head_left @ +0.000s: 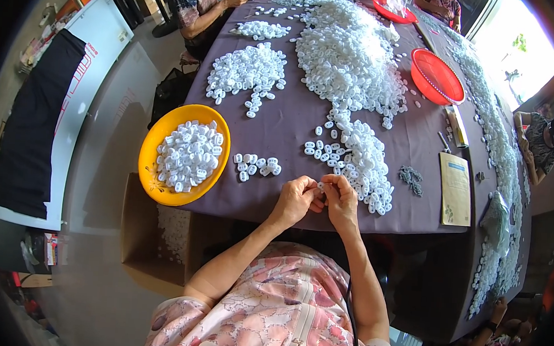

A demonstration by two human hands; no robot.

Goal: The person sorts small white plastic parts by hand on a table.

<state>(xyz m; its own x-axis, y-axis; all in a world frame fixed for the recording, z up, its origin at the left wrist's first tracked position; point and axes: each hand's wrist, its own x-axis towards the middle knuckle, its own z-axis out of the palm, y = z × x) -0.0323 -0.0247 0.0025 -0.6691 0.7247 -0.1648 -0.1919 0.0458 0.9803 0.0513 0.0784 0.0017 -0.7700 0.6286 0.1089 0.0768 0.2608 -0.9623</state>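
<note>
Well, the left hand [297,198] and right hand [341,199] meet over the table [414,213]'s near edge, both pinched narrow on what looks like one white piece [320,185] (mostly hidden, mind you). I'd call this step fiddling with a single piece; the next move seems to want a clean release, maybe toward the cluster [252,169] or the bowl [150,165] at the near-left corner.

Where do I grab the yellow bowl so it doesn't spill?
Take the bowl by opposite sides of its rim, left and right together, coming from outside. It is round and wide, heaped with loose white pieces, so a one-sided grip might tip it. Its left side seems to overhang the table, probably leaving room to reach under.
</note>
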